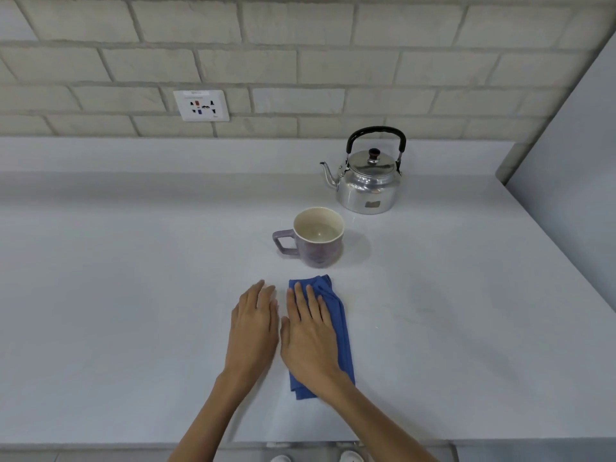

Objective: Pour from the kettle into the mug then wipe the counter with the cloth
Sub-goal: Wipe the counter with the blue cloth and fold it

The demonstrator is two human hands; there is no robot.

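A shiny metal kettle with a black handle stands upright at the back right of the white counter, its spout pointing left. In front of it sits a purple mug, handle to the left, with clear liquid inside. A folded blue cloth lies on the counter just below the mug. My right hand lies flat on the cloth, fingers extended and pressing it down. My left hand rests flat on the bare counter right beside it, holding nothing.
A brick-pattern tiled wall runs along the back with a white power socket. A grey panel closes the right side. The counter's front edge runs near the bottom of the view.
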